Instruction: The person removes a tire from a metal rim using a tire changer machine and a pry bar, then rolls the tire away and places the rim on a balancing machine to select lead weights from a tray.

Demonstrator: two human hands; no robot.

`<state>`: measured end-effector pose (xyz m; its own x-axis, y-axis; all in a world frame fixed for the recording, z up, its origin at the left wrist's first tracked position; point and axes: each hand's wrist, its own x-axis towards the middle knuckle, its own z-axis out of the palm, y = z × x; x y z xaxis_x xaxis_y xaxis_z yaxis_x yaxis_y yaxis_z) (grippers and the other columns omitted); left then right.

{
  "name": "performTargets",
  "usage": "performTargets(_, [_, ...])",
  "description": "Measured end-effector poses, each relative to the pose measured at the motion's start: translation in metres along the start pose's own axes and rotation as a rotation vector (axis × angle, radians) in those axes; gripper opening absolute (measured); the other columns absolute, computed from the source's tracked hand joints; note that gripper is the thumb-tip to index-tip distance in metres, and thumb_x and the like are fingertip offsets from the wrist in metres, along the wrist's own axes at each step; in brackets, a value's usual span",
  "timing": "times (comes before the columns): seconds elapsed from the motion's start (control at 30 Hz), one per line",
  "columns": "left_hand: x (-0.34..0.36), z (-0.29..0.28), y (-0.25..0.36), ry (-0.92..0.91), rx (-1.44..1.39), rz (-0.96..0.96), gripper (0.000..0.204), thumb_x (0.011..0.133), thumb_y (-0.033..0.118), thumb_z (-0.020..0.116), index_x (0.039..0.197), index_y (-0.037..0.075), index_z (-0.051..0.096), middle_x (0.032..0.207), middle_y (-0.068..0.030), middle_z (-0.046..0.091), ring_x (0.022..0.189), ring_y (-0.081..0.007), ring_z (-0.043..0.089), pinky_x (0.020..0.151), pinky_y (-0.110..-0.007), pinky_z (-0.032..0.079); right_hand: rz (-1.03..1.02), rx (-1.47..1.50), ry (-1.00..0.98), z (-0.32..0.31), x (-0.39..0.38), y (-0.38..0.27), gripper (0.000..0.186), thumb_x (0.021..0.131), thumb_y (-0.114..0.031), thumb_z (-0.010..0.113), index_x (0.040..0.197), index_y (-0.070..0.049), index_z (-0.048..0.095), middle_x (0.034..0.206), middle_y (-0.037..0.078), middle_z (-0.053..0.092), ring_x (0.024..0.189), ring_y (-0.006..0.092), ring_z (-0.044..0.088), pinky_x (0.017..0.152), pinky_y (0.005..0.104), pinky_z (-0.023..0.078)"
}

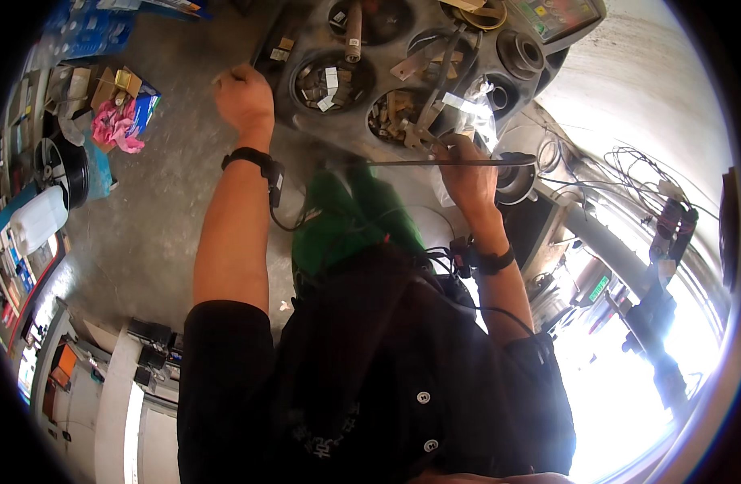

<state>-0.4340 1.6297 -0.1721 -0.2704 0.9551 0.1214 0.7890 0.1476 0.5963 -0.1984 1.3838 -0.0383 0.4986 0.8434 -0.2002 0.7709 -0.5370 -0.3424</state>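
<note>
My right hand [470,173] is closed around a long, thin dark bar [403,164], which lies level across the front of a dark metal stand with round wells [298,127]. Just beyond those fingers an open-jawed wrench [423,129] rests over a well of small brownish metal pieces [391,109]. My left hand [246,98] is off the stand's left side, above the floor, its fingers curled in. The palm is hidden, and nothing sticks out of that fist. Nearest to it is a well of small metal blocks [326,85], some with pale faces.
A box with pink cloth [119,125], a black reel [62,172] and a white jug [38,219] stand at left. Clear plastic wrap [479,113] and a ring-shaped metal part [521,53] sit on the stand's right. Loose cables [636,173] hang at right.
</note>
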Motion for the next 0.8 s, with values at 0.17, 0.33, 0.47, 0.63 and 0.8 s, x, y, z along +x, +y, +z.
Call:
performTargets(0.17, [0.001,0.001,-0.005,-0.076,0.062,-0.003,0.044,0.094,0.03,0.04,0.091,-0.005,0.067,0.1,-0.0288,0.065,0.089,-0.0478,0.06,0.082,-0.054,0.048,0.053,0.0,0.011,0.002,-0.003,-0.003,0.021,0.088,-0.028,0.07,0.096,-0.01,0.065,0.085,0.015,0.068,0.078,0.0393,0.066,0.066,0.0489,0.051])
performTargets(0.33, [-0.005,0.002,-0.003,-0.07,0.002,-0.021,0.044,0.095,0.029,0.04,0.09,-0.004,0.067,0.096,-0.0281,0.066,0.087,-0.0477,0.06,0.08,-0.054,0.049,0.024,0.02,0.061,0.001,-0.008,-0.004,0.02,0.088,-0.027,0.07,0.099,-0.011,0.066,0.088,0.016,0.069,0.081,0.0399,0.065,0.068,0.0488,0.051])
performTargets(0.47, [-0.003,0.001,-0.003,-0.101,0.007,-0.046,0.043,0.096,0.028,0.039,0.089,-0.004,0.067,0.096,-0.0279,0.066,0.087,-0.0477,0.061,0.079,-0.054,0.049,-0.009,0.007,0.114,0.003,-0.012,-0.002,0.019,0.087,-0.021,0.071,0.102,-0.01,0.066,0.09,0.017,0.068,0.085,0.0399,0.065,0.071,0.0478,0.051])
performTargets(0.63, [-0.003,0.001,-0.004,-0.091,0.031,-0.014,0.042,0.095,0.027,0.04,0.088,-0.004,0.067,0.098,-0.028,0.066,0.09,-0.0484,0.061,0.081,-0.054,0.049,-0.178,-0.001,0.237,0.0,-0.016,-0.004,0.024,0.083,-0.012,0.072,0.105,-0.007,0.065,0.1,0.016,0.066,0.095,0.0378,0.061,0.084,0.0452,0.048])
performTargets(0.8, [-0.002,-0.001,-0.001,-0.114,0.02,-0.058,0.04,0.092,0.027,0.042,0.089,-0.004,0.067,0.099,-0.0268,0.066,0.091,-0.0469,0.062,0.081,-0.053,0.051,-0.211,-0.133,0.217,-0.006,-0.027,-0.004,0.046,0.078,-0.017,0.077,0.119,-0.006,0.06,0.126,0.014,0.057,0.119,0.0379,0.05,0.097,0.0483,0.042])
